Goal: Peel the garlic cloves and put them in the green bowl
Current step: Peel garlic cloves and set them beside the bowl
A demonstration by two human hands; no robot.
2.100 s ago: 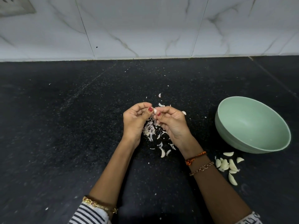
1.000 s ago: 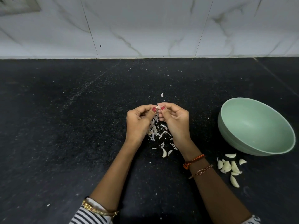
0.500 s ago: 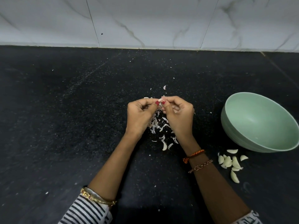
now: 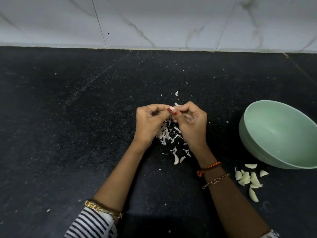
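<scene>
A small white garlic clove is pinched between the fingertips of my left hand and my right hand, which meet above the middle of the black counter. Most of the clove is hidden by the fingers. Below the hands lies a heap of white garlic skins. The green bowl stands at the right, tilted toward me, and its visible inside holds nothing. Several garlic cloves lie on the counter just in front of the bowl, right of my right forearm.
The black speckled counter runs back to a white marble-tiled wall. Small skin flakes are scattered beyond the hands and across the counter.
Both hands stay together on the clove, with small finger shifts as they work at it. The camera has tilted down a little, so the wall shows less.
</scene>
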